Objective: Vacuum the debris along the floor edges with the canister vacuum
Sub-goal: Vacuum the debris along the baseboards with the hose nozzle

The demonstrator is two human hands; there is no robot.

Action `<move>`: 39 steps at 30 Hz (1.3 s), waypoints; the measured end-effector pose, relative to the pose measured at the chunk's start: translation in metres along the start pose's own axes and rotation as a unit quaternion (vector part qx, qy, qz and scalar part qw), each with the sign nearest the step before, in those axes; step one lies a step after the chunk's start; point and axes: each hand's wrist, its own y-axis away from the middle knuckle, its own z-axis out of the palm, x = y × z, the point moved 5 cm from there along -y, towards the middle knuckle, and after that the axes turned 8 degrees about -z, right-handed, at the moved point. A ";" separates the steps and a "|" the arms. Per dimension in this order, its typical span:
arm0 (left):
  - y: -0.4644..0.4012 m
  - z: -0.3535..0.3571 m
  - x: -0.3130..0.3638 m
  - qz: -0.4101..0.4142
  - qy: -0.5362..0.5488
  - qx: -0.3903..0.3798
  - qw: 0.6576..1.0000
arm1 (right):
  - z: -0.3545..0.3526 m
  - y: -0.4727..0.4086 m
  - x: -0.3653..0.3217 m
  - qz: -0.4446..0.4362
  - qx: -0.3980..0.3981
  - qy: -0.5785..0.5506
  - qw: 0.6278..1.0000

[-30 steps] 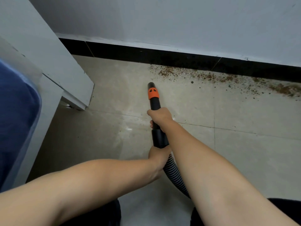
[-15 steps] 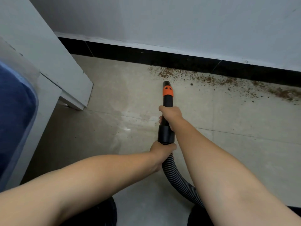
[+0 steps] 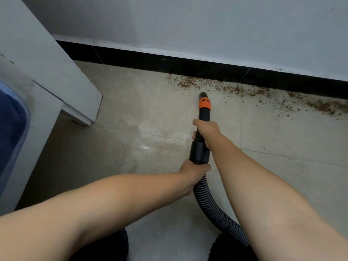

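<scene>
Floor: pale tile floor meeting a black baseboard under a grey wall; head view only.
Debris: brown debris strung along the baseboard foot, thin just beyond the nozzle, thicker further right along the baseboard.
Change: nozzle has swung right along the baseboard and closer to it over the last second; tip now sits just short of the debris line's left end, so I judge the pickup pass is about to start, almost none of it cleared yet.
Right hand: my right hand wraps the black wand below the orange collar, fingers curled round it, arm stretched forward.
Left hand: my left hand grips where the cuff meets the ribbed hose, arm crossing in from the side away from the debris.
Hose: trails back from the baseboard toward my legs.
Other: white furniture panel leaning out from the baseboard's left stretch, blue thing beyond it.
</scene>
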 end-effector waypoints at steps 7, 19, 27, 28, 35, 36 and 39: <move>0.011 -0.047 0.005 -0.028 0.032 0.062 0.997 | 0.067 0.011 -0.009 0.000 -0.115 0.004 0.993; 0.004 -0.051 0.025 -0.029 -0.038 0.083 0.995 | 0.051 -0.002 -0.017 0.028 -0.081 -0.043 0.995; -0.019 -0.018 0.016 -0.010 -0.068 0.007 0.998 | 0.002 -0.016 0.002 0.017 0.027 -0.046 0.998; -0.019 -0.012 0.016 -0.007 -0.069 -0.001 0.998 | -0.004 -0.017 0.002 0.016 0.037 -0.046 0.998; -0.014 -0.009 0.017 0.000 -0.014 0.001 1.000 | 0.001 -0.014 -0.009 0.009 0.022 -0.025 0.999; -0.013 -0.013 0.016 0.001 -0.003 0.004 1.000 | 0.008 -0.013 -0.010 0.009 0.010 -0.018 1.000; -0.009 -0.030 0.012 -0.002 0.019 0.025 1.000 | 0.033 -0.008 -0.010 0.009 -0.026 -0.010 1.000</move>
